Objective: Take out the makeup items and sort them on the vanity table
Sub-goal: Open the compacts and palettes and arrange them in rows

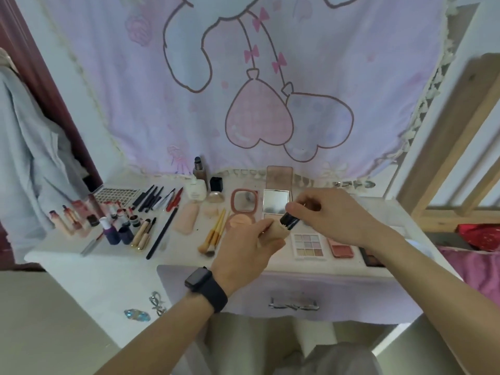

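Both hands hold one stubby brush just below-right of the pink mirror. The left hand wraps its peach handle, and the right hand pinches its dark tip, possibly a cap. Three yellow brushes lie below-left of the mirror and two palettes below-right. The vanity table lies bare farther right, toward its edge.

A pale pink cloth drawn with heart balloons hangs behind the back edge of the desk. A grey garment hangs beyond its left edge, and a wooden frame and red fabric lie beyond its right.
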Available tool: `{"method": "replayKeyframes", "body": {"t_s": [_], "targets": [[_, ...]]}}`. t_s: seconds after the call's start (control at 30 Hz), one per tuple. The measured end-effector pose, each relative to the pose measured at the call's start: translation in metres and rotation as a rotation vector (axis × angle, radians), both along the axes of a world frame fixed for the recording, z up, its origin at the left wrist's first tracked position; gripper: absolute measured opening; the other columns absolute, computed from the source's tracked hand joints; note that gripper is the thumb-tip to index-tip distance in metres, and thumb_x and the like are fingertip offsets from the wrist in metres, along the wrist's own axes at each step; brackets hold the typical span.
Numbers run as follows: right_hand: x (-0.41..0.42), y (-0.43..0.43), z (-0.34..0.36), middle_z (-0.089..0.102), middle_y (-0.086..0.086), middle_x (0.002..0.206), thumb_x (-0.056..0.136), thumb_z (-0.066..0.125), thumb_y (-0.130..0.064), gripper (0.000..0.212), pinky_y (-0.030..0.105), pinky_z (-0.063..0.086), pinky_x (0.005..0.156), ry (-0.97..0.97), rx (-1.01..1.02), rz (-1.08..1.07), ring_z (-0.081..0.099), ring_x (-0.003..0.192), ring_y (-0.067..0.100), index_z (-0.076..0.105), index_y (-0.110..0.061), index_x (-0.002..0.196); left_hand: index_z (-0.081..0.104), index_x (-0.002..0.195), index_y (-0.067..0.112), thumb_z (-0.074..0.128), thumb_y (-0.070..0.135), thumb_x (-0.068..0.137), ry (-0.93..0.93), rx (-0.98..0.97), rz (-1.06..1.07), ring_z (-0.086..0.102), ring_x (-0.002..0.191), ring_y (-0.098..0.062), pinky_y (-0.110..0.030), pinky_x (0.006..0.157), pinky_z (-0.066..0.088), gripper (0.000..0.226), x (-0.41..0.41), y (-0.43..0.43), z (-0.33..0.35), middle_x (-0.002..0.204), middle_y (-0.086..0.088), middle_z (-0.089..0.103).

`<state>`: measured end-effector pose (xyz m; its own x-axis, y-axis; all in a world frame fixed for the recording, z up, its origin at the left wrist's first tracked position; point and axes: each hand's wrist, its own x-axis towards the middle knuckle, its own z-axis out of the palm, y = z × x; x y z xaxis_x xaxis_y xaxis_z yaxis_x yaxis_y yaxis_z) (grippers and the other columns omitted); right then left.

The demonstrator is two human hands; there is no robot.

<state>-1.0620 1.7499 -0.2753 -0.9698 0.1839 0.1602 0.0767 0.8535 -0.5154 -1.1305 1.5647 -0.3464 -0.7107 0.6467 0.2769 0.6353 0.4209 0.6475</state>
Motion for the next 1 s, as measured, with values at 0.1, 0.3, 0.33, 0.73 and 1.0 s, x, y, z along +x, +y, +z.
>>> {"method": "replayKeyframes", "body": {"t_s": [0.1,0.3,0.33,0.73,1.0], "targets": [[-0.002,-0.009,0.0,0.063,-0.012,0.077,0.096,0.061,-0.041,0.014,0.023,0.042,0.063,-0.009,0.037,0.102,0.055,0.067,0.003,0.07,-0.031,0.093,0.065,0.102,0.031,0.065,0.035,0.094,-0.066,0.032,-0.032,0.059,0.083,-0.006,-0.024,0.077,0.05,0.009,-0.003,-0.01,-0.005,0.087,0.011,0.066],[-0.004,-0.014,-0.002,0.067,-0.018,0.09,0.089,0.059,-0.063,0.025,0.023,0.05,0.07,-0.109,0.028,0.121,0.064,0.077,0.002,0.064,-0.043,0.103,0.063,0.12,0.035,0.065,0.037,0.094,-0.002,0.001,0.01,0.054,0.081,0.004,-0.011,0.066,0.04,0.027,-0.008,-0.027,-0.01,0.09,0.016,0.066],[-0.007,-0.018,-0.003,0.067,-0.017,0.086,0.088,0.053,-0.07,0.036,0.023,0.049,0.068,-0.12,0.093,0.082,0.063,0.075,0.002,0.065,-0.038,0.1,0.062,0.124,0.034,0.064,0.038,0.094,0.011,-0.009,0.017,0.053,0.078,0.004,-0.011,0.065,0.038,0.03,-0.009,-0.028,-0.009,0.092,0.016,0.066],[-0.057,-0.068,-0.001,0.065,-0.017,0.098,0.09,0.058,-0.065,0.037,0.024,0.044,0.073,-0.171,0.087,0.245,0.058,0.083,0.001,0.062,-0.032,0.106,0.059,0.13,0.03,0.067,0.034,0.093,-0.075,-0.039,0.102,0.065,0.097,-0.006,-0.037,0.089,0.053,0.037,-0.039,-0.089,-0.014,0.106,0.013,0.071],[-0.089,-0.103,-0.009,0.064,-0.013,0.088,0.091,0.064,-0.048,0.02,0.04,0.053,0.087,-0.202,0.127,0.351,0.062,0.091,0.016,0.064,-0.029,0.098,0.059,0.133,0.025,0.067,0.039,0.092,-0.045,-0.08,0.172,0.064,0.099,-0.005,-0.027,0.09,0.052,0.044,-0.053,-0.13,-0.013,0.109,0.015,0.069]]}}
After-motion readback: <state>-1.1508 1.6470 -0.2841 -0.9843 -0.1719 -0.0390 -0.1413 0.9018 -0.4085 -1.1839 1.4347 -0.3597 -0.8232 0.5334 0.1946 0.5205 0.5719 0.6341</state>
